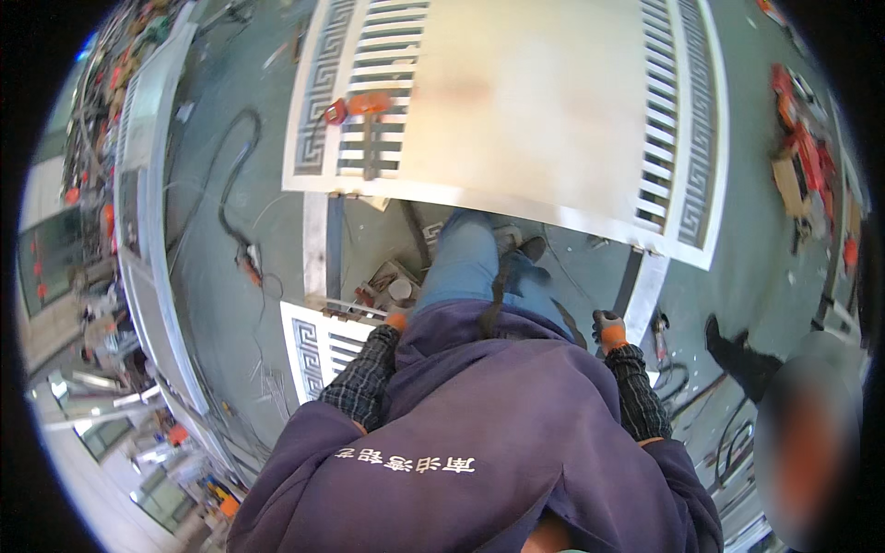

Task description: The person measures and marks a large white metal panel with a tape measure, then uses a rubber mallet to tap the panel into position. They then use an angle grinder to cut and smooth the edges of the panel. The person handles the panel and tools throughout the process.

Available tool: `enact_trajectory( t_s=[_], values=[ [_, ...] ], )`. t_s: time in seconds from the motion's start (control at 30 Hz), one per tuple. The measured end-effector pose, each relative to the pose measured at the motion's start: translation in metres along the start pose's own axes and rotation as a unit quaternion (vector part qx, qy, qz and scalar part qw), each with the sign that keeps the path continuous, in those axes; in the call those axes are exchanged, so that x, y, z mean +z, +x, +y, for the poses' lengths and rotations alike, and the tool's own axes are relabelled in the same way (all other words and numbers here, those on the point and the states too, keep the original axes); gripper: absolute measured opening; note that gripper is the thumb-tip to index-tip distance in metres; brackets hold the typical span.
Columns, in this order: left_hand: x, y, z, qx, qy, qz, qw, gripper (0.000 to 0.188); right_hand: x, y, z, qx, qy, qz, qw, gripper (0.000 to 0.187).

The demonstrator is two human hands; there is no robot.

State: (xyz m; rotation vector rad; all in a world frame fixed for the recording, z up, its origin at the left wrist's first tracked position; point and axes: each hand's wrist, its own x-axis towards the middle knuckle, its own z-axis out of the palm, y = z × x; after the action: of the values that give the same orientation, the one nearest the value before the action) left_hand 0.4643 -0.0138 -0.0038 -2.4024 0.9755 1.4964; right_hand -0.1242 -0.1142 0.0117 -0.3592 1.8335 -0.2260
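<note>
My left hand (396, 320) is low beside my left hip, near the inner edge of a lower white slatted panel (309, 355). Only its orange cuff shows clearly; the fingers are hidden. My right hand (608, 329), in a grey glove with an orange cuff, is by my right hip next to a silver metal rail (645, 290). Its fingers are curled in, and whatever lies inside them cannot be seen. Ahead of me a large white panel (530, 101) with slats and fretwork rests across the rails. On it lie a red tape measure (336, 111) and an orange-topped tool (370, 103) with a straight shaft.
Under the panel's near edge are my legs and a box of odds and ends (392, 284). A hose-fed power tool (247, 263) lies on the floor at left, beside a long frame (152, 230). At right stand another person (807, 433) and red tools (802, 152).
</note>
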Motion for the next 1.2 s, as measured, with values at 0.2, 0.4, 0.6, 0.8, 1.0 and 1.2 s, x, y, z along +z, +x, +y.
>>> enact_trajectory(
  t_s=[0.2, 0.4, 0.6, 0.8, 1.0, 1.2],
  values=[
    [-0.081, 0.040, 0.126, 0.073, -0.280, -0.003, 0.957, 0.039, -0.023, -0.039, 0.012, -0.009, 0.113, 0.090, 0.990, 0.032],
    [-0.134, 0.109, 0.214, 0.150, -0.282, -0.070, 0.945, 0.022, 0.018, -0.066, 0.037, -0.039, 0.261, 0.129, 0.956, 0.027],
    [-0.146, 0.087, 0.282, 0.207, -0.209, -0.112, 0.949, 0.042, 0.129, -0.113, 0.101, 0.016, 0.228, 0.165, 0.959, 0.036],
    [-0.194, 0.145, 0.204, 0.152, -0.157, -0.179, 0.959, 0.021, 0.207, -0.174, 0.076, 0.031, 0.099, 0.148, 0.984, 0.045],
    [-0.264, 0.160, 0.162, 0.281, 0.274, -0.150, 0.907, 0.051, 0.222, -0.180, 0.074, 0.002, 0.149, 0.224, 0.963, 0.046],
    [-0.265, 0.148, 0.192, 0.165, -0.029, -0.105, 0.980, 0.052, 0.213, -0.155, 0.067, 0.017, 0.128, 0.285, 0.950, 0.052]
  ],
)
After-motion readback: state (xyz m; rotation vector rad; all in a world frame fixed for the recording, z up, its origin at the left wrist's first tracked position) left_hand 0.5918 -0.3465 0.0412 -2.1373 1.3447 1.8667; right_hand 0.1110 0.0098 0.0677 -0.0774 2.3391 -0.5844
